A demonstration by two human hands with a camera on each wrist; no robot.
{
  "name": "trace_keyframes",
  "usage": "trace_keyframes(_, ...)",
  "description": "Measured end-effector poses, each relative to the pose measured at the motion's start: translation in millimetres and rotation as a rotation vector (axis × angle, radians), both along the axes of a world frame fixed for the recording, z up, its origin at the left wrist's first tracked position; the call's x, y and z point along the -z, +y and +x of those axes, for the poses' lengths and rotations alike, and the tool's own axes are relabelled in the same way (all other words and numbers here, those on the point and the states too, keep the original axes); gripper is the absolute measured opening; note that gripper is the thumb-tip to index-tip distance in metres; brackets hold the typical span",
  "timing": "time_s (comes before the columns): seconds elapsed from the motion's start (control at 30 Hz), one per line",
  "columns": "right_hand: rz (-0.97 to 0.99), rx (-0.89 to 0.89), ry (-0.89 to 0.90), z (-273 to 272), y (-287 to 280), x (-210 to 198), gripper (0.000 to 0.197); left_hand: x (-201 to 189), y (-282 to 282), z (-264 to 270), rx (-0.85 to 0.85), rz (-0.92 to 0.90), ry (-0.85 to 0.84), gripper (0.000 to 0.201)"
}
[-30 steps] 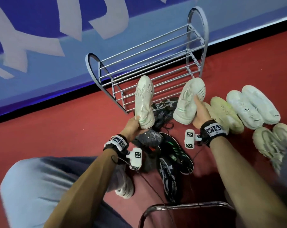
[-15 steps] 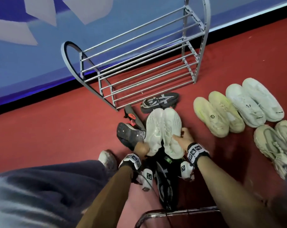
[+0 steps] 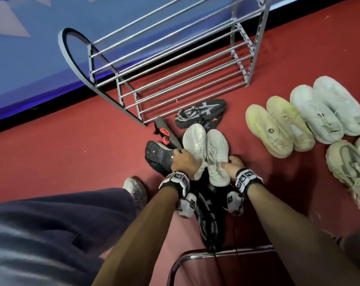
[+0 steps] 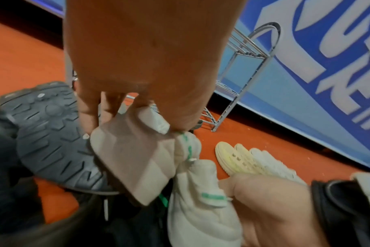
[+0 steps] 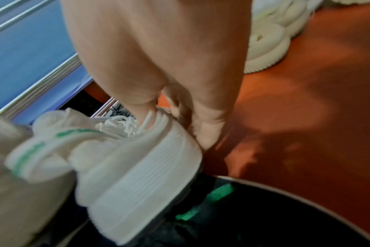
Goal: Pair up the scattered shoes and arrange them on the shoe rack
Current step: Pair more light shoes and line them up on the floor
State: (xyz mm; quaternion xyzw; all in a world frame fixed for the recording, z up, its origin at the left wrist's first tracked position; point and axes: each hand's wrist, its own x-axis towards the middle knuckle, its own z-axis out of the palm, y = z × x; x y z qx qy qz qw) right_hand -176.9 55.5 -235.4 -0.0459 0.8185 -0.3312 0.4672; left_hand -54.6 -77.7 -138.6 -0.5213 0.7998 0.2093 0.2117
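Observation:
Two white knit sneakers with green trim lie side by side, toes toward the rack, on top of a heap of dark shoes. My left hand (image 3: 185, 161) grips the heel collar of the left white sneaker (image 3: 193, 140), whose heel (image 4: 137, 160) fills the left wrist view. My right hand (image 3: 232, 164) holds the right white sneaker (image 3: 217, 149) at its collar; its ribbed sole (image 5: 137, 175) shows in the right wrist view. The silver wire shoe rack (image 3: 170, 65) stands against the blue wall with nothing on its bars.
Black sneakers (image 3: 199, 113) and an upturned grey-soled shoe (image 3: 157, 154) lie around the white pair. Paired yellowish (image 3: 278, 125), white (image 3: 327, 106) and beige (image 3: 352, 168) shoes line the red floor at right. A chrome chair frame (image 3: 216, 254) curves below my arms.
Both white sneakers came down from raised, apart positions and now lie together on the shoe heap. My hands lowered with them and still hold their heels.

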Motion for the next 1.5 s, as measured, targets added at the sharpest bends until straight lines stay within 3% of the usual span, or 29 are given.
trace_keyframes(0.13, 0.036, 0.134, 0.06, 5.3, -4.5, 3.0, 0.04, -0.1, -4.8, -3.0, 0.217, -0.09, -0.105, 0.056)
trace_keyframes(0.23, 0.003, 0.219, 0.071, 11.2, -6.3, 0.5, 0.035, -6.7, -5.3, -6.6, 0.247, -0.095, -0.103, 0.033)
trace_keyframes(0.3, -0.06, 0.219, 0.071, 13.8, -9.8, -2.6, 0.036, -9.0, -6.8, -5.9, 0.229, -0.089, -0.066, 0.029)
trace_keyframes(0.47, -0.171, 0.164, 0.072, 12.8, -16.6, -4.9, 0.029, -9.4, -4.7, -0.8, -0.044, 0.018, 0.012, 0.048)
trace_keyframes(0.57, -0.186, 0.169, 0.131, 15.7, -19.4, -10.4, 0.031, -7.5, -7.5, 1.9, -0.097, 0.039, 0.051, 0.05)
trace_keyframes(0.8, -0.203, 0.496, 0.235, 38.1, -18.0, -22.0, 0.031, -8.2, -11.5, 7.0, -0.219, 0.127, 0.144, 0.057)
trace_keyframes(0.87, -0.236, 0.476, 0.209, 36.8, -15.7, -17.1, 0.03, -8.9, -8.2, 8.6, -0.222, 0.137, 0.127, 0.058)
trace_keyframes(1.03, -0.27, 0.202, 0.167, 33.6, -9.7, -7.0, 0.034, -8.9, 2.6, 10.1, -0.202, 0.14, 0.059, 0.06)
trace_keyframes(1.2, -0.2, 0.37, 0.326, 42.0, -2.9, -11.6, 0.027, -4.0, 6.5, 11.1, -0.234, 0.189, 0.068, 0.07)
trace_keyframes(1.3, -0.256, 0.483, 0.363, 39.4, 2.7, -10.0, 0.025, -4.2, 12.1, 7.6, -0.244, 0.205, 0.074, 0.071)
trace_keyframes(1.5, -0.395, 0.376, 0.294, 32.9, -0.8, 5.1, 0.042, -6.7, 13.1, 13.9, -0.226, 0.235, 0.114, 0.063)
